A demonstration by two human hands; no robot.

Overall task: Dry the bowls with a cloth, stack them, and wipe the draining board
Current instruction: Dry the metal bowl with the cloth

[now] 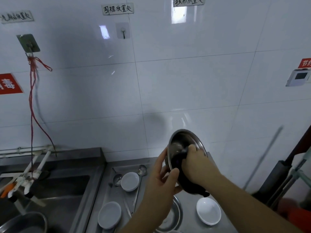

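Observation:
I hold a steel bowl (180, 140) tilted up in front of the tiled wall. My left hand (161, 179) grips its lower left rim, thumb inside the edge. My right hand (196, 162) presses a dark cloth (186, 182) into the bowl, fingers curled round the cloth. Below, on the steel draining board (188, 222), sit three white bowls: one at the back (130, 181), one front left (109, 214), one at the right (208, 211). Another steel bowl (173, 214) lies on the board under my left forearm.
Two ladles (142, 169) lie on the board behind the white bowls. A steel sink (55, 187) with white taps (25, 177) is at the left, a metal basin (25, 222) at its front corner. Red cord (32, 101) hangs from a wall hook. Dark poles (284, 167) stand at the right.

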